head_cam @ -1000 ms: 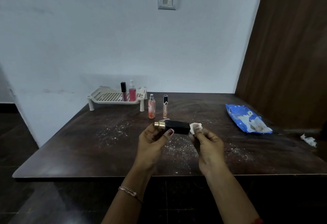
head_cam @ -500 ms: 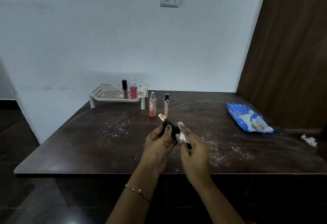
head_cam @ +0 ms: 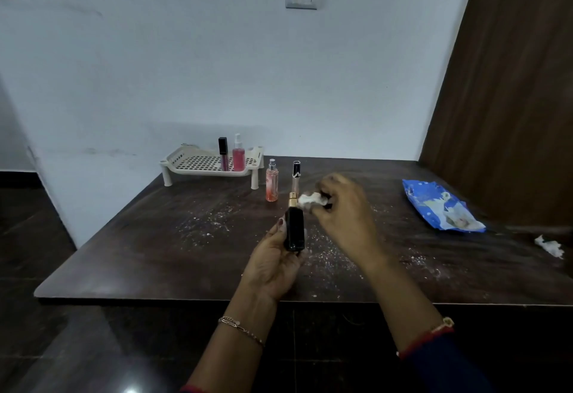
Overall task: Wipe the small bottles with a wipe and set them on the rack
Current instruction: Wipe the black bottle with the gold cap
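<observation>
The left hand point(head_cam: 273, 265) grips an upright black bottle point(head_cam: 294, 228) above the table point(head_cam: 155, 253). The blurred right hand point(head_cam: 344, 209) pinches a white wipe point(head_cam: 310, 199) against its gold cap. Beyond, the rack point(head_cam: 204, 163) holds two bottles.

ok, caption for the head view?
Left hand holds black bottle upright; right hand wipes its gold cap with a wipe.

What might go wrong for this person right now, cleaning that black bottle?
The black bottle is held upright by its lower end in the left hand while the right hand rubs the wipe on its gold top; a hard rub might tip it loose. The peach spray bottle and slim tube stand just behind, so a slip could topple them.
</observation>
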Action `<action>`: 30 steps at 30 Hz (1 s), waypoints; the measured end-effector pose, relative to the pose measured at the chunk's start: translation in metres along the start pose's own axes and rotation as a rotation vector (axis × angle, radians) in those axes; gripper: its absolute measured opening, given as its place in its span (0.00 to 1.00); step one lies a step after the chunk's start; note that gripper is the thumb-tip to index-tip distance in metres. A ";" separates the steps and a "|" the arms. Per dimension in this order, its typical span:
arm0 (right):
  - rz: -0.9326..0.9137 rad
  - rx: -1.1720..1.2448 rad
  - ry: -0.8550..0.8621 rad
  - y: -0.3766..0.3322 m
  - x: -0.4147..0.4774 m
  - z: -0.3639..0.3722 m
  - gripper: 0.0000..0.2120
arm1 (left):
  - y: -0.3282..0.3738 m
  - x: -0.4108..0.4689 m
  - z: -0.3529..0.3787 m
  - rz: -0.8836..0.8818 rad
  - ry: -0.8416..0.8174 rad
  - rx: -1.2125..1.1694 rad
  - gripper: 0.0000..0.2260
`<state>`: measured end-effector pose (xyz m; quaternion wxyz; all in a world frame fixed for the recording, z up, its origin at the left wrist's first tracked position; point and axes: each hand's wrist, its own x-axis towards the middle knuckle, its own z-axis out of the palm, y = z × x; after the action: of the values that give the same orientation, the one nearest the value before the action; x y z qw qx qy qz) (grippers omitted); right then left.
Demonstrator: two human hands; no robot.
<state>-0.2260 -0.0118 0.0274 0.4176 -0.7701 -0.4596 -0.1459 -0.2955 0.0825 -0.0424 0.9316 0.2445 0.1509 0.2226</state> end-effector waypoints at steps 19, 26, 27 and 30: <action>-0.354 -0.284 -0.216 0.020 -0.064 0.018 0.10 | -0.005 0.019 -0.007 -0.050 0.038 -0.115 0.09; -0.153 -0.166 0.058 0.019 -0.025 0.001 0.07 | -0.004 0.008 -0.005 -0.026 -0.026 -0.025 0.15; -0.160 -0.177 0.051 0.017 -0.020 0.004 0.07 | -0.005 0.007 -0.004 -0.020 -0.041 0.007 0.16; -0.230 -0.208 -0.005 0.009 -0.015 0.014 0.10 | -0.008 0.004 -0.002 0.003 -0.089 0.007 0.18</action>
<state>-0.2288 -0.0120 0.0051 0.3150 -0.7518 -0.5283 -0.2377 -0.2896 0.0789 -0.0487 0.9363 0.2576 0.1096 0.2122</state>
